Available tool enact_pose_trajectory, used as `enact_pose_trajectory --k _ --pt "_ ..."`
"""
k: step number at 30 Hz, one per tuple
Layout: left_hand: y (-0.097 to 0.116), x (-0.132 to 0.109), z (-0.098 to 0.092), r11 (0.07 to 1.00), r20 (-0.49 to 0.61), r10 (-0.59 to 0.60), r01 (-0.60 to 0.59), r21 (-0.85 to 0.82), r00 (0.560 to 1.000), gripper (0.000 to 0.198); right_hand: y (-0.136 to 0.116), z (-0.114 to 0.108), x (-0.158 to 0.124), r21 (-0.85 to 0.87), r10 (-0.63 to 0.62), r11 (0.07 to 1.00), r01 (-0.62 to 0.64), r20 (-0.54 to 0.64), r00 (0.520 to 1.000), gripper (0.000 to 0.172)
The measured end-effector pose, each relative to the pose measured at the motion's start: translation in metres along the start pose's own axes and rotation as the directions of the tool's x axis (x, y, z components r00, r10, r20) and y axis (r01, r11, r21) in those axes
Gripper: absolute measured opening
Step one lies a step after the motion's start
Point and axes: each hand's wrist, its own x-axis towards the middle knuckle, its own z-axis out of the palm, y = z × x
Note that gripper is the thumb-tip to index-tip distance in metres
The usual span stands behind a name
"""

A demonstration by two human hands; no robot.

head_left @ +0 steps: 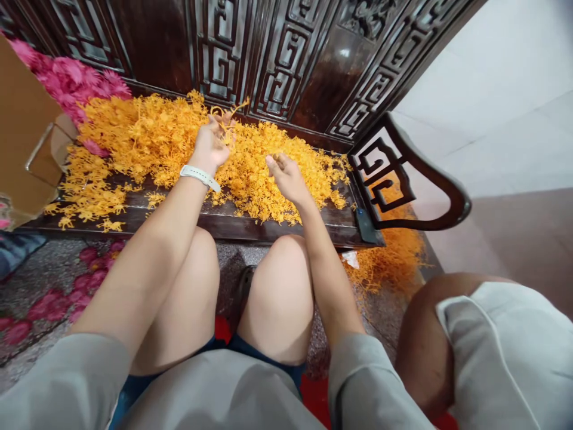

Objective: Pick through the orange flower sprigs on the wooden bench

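My left hand (pixel 211 143), with a white band at the wrist, is raised over a heap of orange-yellow artificial flower pieces (pixel 147 128). Its fingers are curled around a small orange-yellow flower piece (pixel 228 132), whose thin stems stick out past the fingertips. To the right, my right hand (pixel 287 177) hovers above the front of the same heap. The thumb stands a little apart from the loosely bent fingers, and nothing shows between them. The heap lies along the seat of a dark wooden bench (pixel 215 220).
Pink artificial flowers (pixel 74 83) and a cardboard box (pixel 29 137) are at the left. A carved armrest (pixel 430 173) closes the bench's right end. More orange pieces (pixel 389 257) lie on the floor beyond it. Another person's knee (pixel 425 340) is close at my right.
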Motion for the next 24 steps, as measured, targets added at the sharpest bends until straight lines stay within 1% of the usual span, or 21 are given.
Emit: enact_pose_trajectory --k 2,3,5,7,8,9,10,12,13,14,15,16,17,18,19,21,22,24 --pt "-0.006 -0.004 0.015 0.999 0.017 0.03 -0.03 0.024 0.999 0.029 0.013 0.004 0.009 0.009 0.072 0.997 -0.073 0.028 0.997 0.059" --pt "-0.013 -0.005 0.021 0.999 0.044 0.037 -0.038 0.037 0.998 0.028 0.017 0.008 0.013 0.029 0.103 0.994 -0.105 0.048 0.993 0.059" --pt "-0.029 -0.006 0.03 0.998 0.111 0.03 -0.036 0.054 0.993 0.024 0.018 0.019 0.018 0.092 0.146 0.984 -0.153 0.084 0.986 0.057" --pt "-0.045 -0.002 0.034 0.999 0.131 0.009 -0.015 0.051 0.991 0.02 0.013 0.028 0.019 0.181 0.153 0.968 -0.175 0.13 0.98 0.054" --pt "-0.05 0.002 0.033 0.999 0.111 0.003 -0.007 0.041 0.994 0.019 0.008 0.031 0.018 0.237 0.139 0.955 -0.179 0.177 0.974 0.054" --pt "-0.054 0.007 0.031 1.0 0.071 0.004 -0.006 0.029 0.997 0.018 0.002 0.032 0.015 0.292 0.109 0.939 -0.181 0.247 0.963 0.054" --pt "-0.054 0.013 0.027 1.0 0.016 0.01 -0.011 0.016 1.0 0.018 -0.006 0.032 0.011 0.335 0.062 0.924 -0.183 0.342 0.938 0.055" --pt "-0.049 0.023 0.016 0.999 -0.105 0.029 -0.03 -0.014 0.994 0.021 -0.023 0.028 0.001 0.378 -0.058 0.909 -0.174 0.53 0.846 0.057" --pt "-0.043 0.027 0.01 0.998 -0.152 0.031 -0.038 -0.042 0.988 0.025 -0.03 0.025 -0.003 0.383 -0.102 0.91 -0.156 0.574 0.813 0.057" --pt "-0.037 0.029 0.005 0.996 -0.18 0.024 -0.039 -0.081 0.983 0.029 -0.035 0.022 -0.006 0.381 -0.119 0.915 -0.134 0.571 0.812 0.055" --pt "-0.031 0.029 0.002 0.992 -0.186 0.012 -0.036 -0.124 0.982 0.033 -0.037 0.019 -0.006 0.374 -0.106 0.92 -0.115 0.522 0.847 0.054" --pt "-0.026 0.028 0.0 0.987 -0.172 0.001 -0.03 -0.161 0.985 0.035 -0.035 0.016 -0.005 0.36 -0.063 0.927 -0.108 0.431 0.9 0.052" --pt "-0.023 0.026 0.001 0.983 -0.143 -0.005 -0.021 -0.184 0.99 0.035 -0.031 0.014 -0.002 0.339 0.005 0.933 -0.12 0.321 0.947 0.052" --pt "-0.02 0.022 0.004 0.982 -0.109 -0.007 -0.014 -0.19 0.994 0.033 -0.024 0.013 0.002 0.315 0.088 0.937 -0.153 0.213 0.973 0.054" --pt "-0.02 0.018 0.009 0.984 -0.074 -0.007 -0.007 -0.179 0.997 0.029 -0.016 0.011 0.007 0.293 0.173 0.934 -0.202 0.122 0.977 0.056" --pt "-0.022 0.006 0.023 0.991 -0.027 -0.007 0.004 -0.131 1.0 0.026 -0.001 0.011 0.016 0.264 0.295 0.921 -0.285 0.001 0.955 0.063" --pt "-0.025 0.0 0.032 0.994 -0.011 -0.008 0.007 -0.107 1.0 0.026 0.003 0.011 0.019 0.256 0.32 0.919 -0.301 -0.034 0.947 0.064" --pt "-0.033 -0.013 0.049 0.998 0.027 -0.002 0.004 -0.07 1.0 0.03 0.006 0.013 0.022 0.24 0.311 0.927 -0.288 -0.062 0.948 0.062"
